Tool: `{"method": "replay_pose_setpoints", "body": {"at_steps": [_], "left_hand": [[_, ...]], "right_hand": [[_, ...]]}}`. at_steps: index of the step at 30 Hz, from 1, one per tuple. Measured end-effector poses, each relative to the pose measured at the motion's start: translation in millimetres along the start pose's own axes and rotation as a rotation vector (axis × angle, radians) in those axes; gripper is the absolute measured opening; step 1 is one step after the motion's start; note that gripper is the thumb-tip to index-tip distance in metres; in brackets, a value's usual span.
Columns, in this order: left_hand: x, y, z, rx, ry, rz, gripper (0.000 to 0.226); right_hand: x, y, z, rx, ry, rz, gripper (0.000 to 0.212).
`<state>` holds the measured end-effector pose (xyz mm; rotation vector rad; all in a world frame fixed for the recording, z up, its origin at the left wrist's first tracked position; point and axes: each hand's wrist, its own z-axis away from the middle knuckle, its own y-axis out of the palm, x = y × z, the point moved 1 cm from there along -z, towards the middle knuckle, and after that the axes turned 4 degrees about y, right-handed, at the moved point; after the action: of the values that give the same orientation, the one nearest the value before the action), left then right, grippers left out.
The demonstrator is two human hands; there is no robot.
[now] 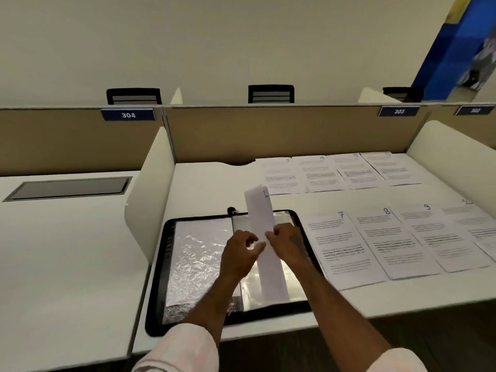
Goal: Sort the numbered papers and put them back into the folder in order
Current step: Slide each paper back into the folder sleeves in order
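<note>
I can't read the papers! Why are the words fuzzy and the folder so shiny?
Head view: print on the white numbered papers is soft, only big handwritten numbers read; clear plastic sleeves in the black zip folder bounce white glare; the left hand and right hand pinching the white sheet marked 1 look smeared; the wide lens curves the white desk.

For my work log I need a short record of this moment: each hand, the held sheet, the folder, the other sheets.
folder: open flat on the desk, clear sleeves showing
left hand: pinches sheet 1
right hand: holds the same sheet
sheet 1: raised, tilted, above the folder's right half
far row: four sheets; 4 and 5 readable
near row: sheets 7, 8, 9, one more at right
</note>
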<state>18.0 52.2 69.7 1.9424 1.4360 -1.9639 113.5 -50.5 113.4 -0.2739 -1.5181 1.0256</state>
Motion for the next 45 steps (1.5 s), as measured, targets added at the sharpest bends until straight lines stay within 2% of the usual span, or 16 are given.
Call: {"method": "replay_pose_setpoints", "body": {"at_steps": [2,5,7,9,14,17,21,25,26,28,30,32,34,36,40,45], "left_hand": [[6.1,-0.9,5.1,-0.024,-0.226,0.212,0.032],[-1.6,7.4,18.8,0.170,-0.481,0.531,0.064],[-8.1,14.3,30.2,0.234,-0.553,0.675,0.063],[-14.9,23.9,43.5,0.194,-0.650,0.802,0.050],[-26.7,62.4,80.1,0.165,-0.740,1.210,0.061],[-31.6,81.0,99.4,0.091,-0.756,1.192,0.058],[-36.8,94.8,116.4,0.022,-0.763,1.168,0.075],[-44.6,100.4,123.7,-0.009,-0.803,1.138,0.070],[-45.4,101.1,124.8,-0.017,-0.803,1.080,0.067],[-39.5,99.9,129.3,-0.052,-0.766,0.794,0.059],[-26.3,91.6,133.9,-0.012,-0.616,0.247,0.055],[-10.9,85.1,135.2,0.173,-0.371,-0.311,0.056],[0.4,80.8,131.6,0.362,-0.221,-0.584,0.059],[9.6,78.1,122.7,0.443,-0.185,-0.648,0.060],[21.8,78.3,108.6,0.481,-0.093,-0.680,0.055],[30.8,78.1,99.2,0.485,-0.005,-0.749,0.026]], "right_hand": [[-6.1,-8.2,8.5,0.010,-0.039,0.037,0.036],[-12.4,-15.9,19.7,0.036,-0.108,0.052,0.028],[-14.9,-15.4,23.4,0.067,-0.130,0.042,0.021],[-21.4,-17.7,30.0,0.089,-0.152,0.046,0.021],[-58.6,-27.3,50.3,0.141,-0.149,-0.010,0.028],[-78.0,-31.2,63.2,0.170,-0.175,-0.004,0.031],[-101.9,-33.6,75.3,0.199,-0.181,0.050,0.030],[-118.3,-35.9,84.0,0.185,-0.149,0.053,0.028],[-121.2,-37.9,86.3,0.178,-0.133,0.044,0.027],[-127.3,-42.2,89.3,0.146,-0.119,0.039,0.023],[-134.2,-47.2,89.4,0.110,-0.106,0.034,0.020],[-140.8,-51.0,87.2,0.077,-0.106,0.029,0.020],[-144.7,-53.4,85.9,0.046,-0.113,0.028,0.020],[-146.6,-52.6,85.1,0.022,-0.109,0.047,0.022],[-147.4,-47.5,84.3,-0.009,-0.079,0.116,0.023],[-144.4,-44.7,87.0,-0.035,-0.058,0.166,0.026]]}}
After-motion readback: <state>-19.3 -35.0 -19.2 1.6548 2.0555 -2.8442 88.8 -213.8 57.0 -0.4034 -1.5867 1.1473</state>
